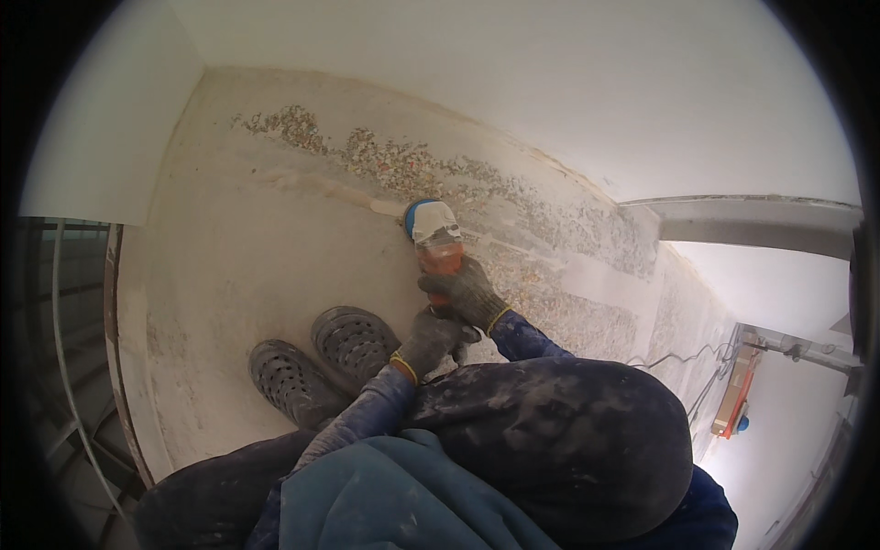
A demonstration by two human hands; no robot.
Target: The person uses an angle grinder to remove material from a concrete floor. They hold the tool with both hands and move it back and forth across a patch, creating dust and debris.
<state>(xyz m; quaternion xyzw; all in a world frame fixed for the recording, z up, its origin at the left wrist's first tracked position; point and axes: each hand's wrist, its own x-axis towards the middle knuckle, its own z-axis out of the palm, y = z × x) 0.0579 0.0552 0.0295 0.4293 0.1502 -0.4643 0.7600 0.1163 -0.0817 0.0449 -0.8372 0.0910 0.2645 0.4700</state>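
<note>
An angle grinder [440, 254] with an orange body, a pale guard and a blue-rimmed disc head rests head-down on the dusty floor [247, 220]. My right hand [472, 295], in a dark knit glove with a yellow cuff, is closed around the orange body. Nearer to me, my left hand [429, 345], in a similar glove, grips the rear end of the grinder; its fingers are partly hidden. The head sits beside a strip of rough, speckled aggregate [390, 165], at the end of a pale dusty streak [353, 194].
My grey clogs [353, 341] stand left of my hands. White walls [532, 82] border the floor at the far side and far left. A cable [678, 355] runs along the right. Past a frame [752, 220] lies a red-orange tool [741, 401]. Metal railing [66, 339] edges the left.
</note>
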